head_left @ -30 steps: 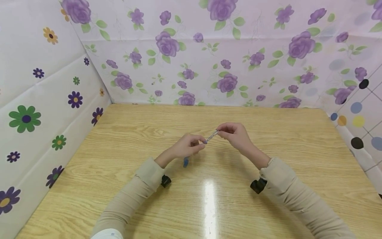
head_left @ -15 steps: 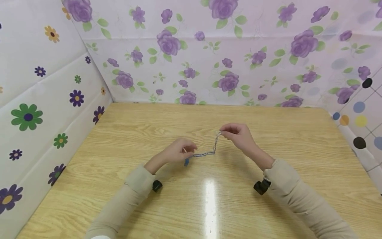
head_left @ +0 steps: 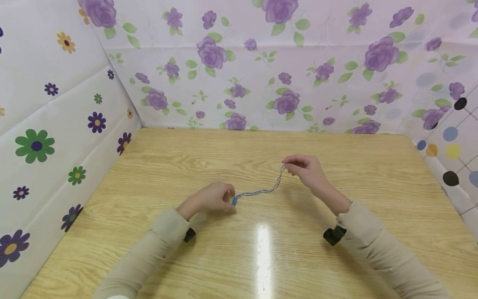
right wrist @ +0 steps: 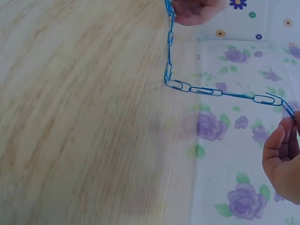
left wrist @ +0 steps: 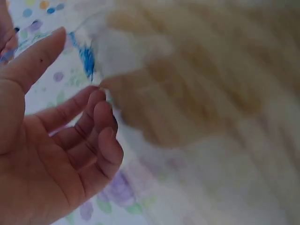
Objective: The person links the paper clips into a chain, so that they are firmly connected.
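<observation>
A chain of linked blue paper clips (head_left: 264, 191) runs across the table between my hands. My right hand (head_left: 309, 171) pinches its end clip and holds that end raised; in the right wrist view the links (right wrist: 206, 91) bend down to the tabletop. At the other end, a small blue bunch of clips (head_left: 234, 201) lies on the wood. My left hand (head_left: 210, 198) is around this bunch, thumb and fingers spread apart. In the left wrist view the bunch (left wrist: 87, 61) shows beyond the gap between thumb and fingertips, with no grip on it.
The wooden table (head_left: 328, 257) spreads around both hands, with a bright glare streak in front. A flowered cloth wall (head_left: 239, 66) stands behind it, with more patterned cloth at left and right. Dark wrist cameras (head_left: 334, 235) hang below the sleeves.
My left hand has let go of the stretched chain and moved left and nearer to the blue bunch. My right hand has shifted right with its end clip, and the chain now sags to the table.
</observation>
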The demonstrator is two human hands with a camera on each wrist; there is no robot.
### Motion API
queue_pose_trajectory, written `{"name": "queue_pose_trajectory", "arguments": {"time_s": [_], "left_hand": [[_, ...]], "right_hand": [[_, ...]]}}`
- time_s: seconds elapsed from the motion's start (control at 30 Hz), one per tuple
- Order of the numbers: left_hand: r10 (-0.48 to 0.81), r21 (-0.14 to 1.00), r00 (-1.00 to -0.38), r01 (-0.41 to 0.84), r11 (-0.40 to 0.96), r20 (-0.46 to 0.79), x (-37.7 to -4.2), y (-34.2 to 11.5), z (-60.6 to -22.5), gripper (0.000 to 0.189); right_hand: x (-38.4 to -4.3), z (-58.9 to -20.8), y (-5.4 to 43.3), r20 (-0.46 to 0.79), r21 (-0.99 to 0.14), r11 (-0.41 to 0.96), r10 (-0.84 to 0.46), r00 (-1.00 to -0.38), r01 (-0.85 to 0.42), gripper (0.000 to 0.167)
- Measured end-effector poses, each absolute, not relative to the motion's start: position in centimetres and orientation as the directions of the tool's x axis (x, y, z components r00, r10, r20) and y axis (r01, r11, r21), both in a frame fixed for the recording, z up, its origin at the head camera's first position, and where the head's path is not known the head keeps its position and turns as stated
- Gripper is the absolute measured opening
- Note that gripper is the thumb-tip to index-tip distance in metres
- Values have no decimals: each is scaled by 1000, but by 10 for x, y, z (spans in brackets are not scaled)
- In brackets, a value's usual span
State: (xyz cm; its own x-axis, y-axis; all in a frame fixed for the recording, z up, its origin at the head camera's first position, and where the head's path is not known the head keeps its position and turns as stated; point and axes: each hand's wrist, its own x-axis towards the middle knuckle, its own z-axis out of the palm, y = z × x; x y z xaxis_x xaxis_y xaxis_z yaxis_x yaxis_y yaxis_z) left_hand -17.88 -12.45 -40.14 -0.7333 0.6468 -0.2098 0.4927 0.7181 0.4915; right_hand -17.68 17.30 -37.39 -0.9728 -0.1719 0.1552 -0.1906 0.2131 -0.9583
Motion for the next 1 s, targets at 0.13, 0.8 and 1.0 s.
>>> {"name": "queue_pose_trajectory", "arguments": {"time_s": [0.13,0.8,1.0], "left_hand": [[608,445,-753,468,764,-251,-178,-117,-405,36],[764,412,-638,674,613,-94,-186,-93,-404,18],[772,354,-618,696,625,-149,-194,-78,-406,10]], "right_hand": [[-177,-371,185,191,-953,210,-141,-972,-217,19],[-175,-366,222,215,-949,225,-56,-975,-222,22],[-175,-368,221,209,-951,222,-57,-976,-217,23]]}}
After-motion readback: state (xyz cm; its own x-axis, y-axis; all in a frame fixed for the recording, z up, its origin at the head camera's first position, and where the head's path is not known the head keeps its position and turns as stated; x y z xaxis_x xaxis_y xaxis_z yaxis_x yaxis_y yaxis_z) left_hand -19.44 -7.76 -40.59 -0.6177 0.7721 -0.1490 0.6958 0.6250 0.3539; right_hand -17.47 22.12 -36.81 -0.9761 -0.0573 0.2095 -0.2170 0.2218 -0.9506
